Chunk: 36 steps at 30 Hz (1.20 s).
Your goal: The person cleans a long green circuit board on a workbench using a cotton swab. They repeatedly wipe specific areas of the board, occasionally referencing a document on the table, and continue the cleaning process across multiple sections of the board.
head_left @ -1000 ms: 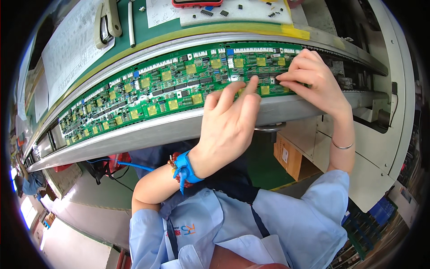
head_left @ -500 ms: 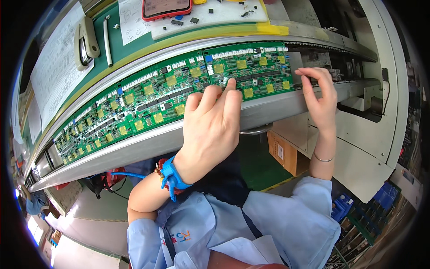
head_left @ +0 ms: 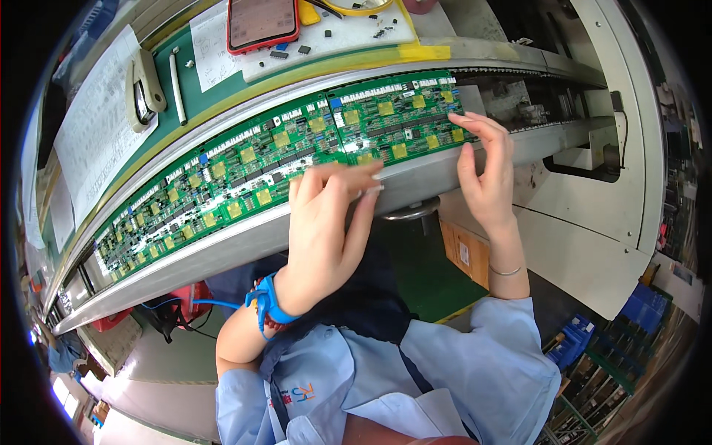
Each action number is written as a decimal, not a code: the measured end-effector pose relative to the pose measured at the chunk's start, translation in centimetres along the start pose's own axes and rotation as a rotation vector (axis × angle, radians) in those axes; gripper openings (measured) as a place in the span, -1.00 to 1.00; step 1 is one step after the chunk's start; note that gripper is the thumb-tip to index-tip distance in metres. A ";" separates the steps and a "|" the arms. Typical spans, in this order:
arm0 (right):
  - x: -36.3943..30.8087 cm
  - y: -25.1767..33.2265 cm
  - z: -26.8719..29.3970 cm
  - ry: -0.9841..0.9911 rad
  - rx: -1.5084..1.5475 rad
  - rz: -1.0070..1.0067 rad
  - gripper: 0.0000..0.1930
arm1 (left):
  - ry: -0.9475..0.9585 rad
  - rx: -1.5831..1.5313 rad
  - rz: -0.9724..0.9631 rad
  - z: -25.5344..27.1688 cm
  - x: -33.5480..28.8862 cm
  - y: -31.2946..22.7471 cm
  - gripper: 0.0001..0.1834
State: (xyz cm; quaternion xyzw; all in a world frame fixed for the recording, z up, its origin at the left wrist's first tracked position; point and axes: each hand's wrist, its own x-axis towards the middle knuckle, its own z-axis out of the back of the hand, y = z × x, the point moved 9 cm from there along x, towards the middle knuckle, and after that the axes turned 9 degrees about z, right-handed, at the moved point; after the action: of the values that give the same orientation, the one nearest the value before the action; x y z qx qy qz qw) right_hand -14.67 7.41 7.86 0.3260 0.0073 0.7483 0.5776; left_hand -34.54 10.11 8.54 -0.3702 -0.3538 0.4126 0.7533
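- Fingers [head_left: 348, 178] of the left hand [head_left: 322, 237] stood narrow and blurred over the near edge of the boards; a small pale piece showed at the tips, but whether it was gripped could not be told.
- Right hand [head_left: 489, 174], between 2 and 3 o'clock from the left, had thumb and forefinger spread wide at the boards' outer end; the forefinger tip appeared to touch that end. Nothing was seen held.
- Green circuit boards [head_left: 274, 159] lay flat between two metal rails, 11 o'clock from the left hand, with their long axis running from 8 to 2 o'clock.
- Handling, by judgement: light, stiff lengthwise, smooth at the margins, fragile under bending or pressure on the mounted parts. Recommended hold: opposite bare edges, fingertips only, clear of pins and chips.
- Count, circuit boards: at least two, end to end; further seams were too fine to confirm.
- Count, rails: two, near rail [head_left: 415, 172] and far rail [head_left: 519, 58].
- Count, foam pad [head_left: 348, 44]: one, white, at 12 o'clock. Two larger black chips [head_left: 304, 50] lay on it; the smaller pieces were too tiny to count reliably.
- Count, others: one red-framed phone [head_left: 261, 24], between 11 and 12 o'clock; one stapler [head_left: 144, 93], at 10 o'clock; one blue wrist strap [head_left: 268, 302], on the left wrist.
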 end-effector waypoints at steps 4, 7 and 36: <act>0.0 0.9 -0.8 0.052 -0.078 0.015 -0.68 | 0.055 -0.208 0.032 1.0 -2.0 0.0 -0.71; 0.1 2.3 -0.5 0.000 -0.043 0.031 -0.67 | 0.025 -0.243 0.002 1.8 -2.8 -0.1 -0.68; 2.2 11.6 -6.1 0.114 0.697 -0.008 -0.76 | -0.045 -0.721 0.504 3.8 -5.6 4.9 -0.68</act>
State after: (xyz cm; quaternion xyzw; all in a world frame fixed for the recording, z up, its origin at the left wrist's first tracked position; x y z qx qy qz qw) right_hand -27.91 7.73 8.57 0.4610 0.2957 0.7158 0.4332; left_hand -41.78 8.02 4.87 -0.6752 -0.3901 0.4416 0.4438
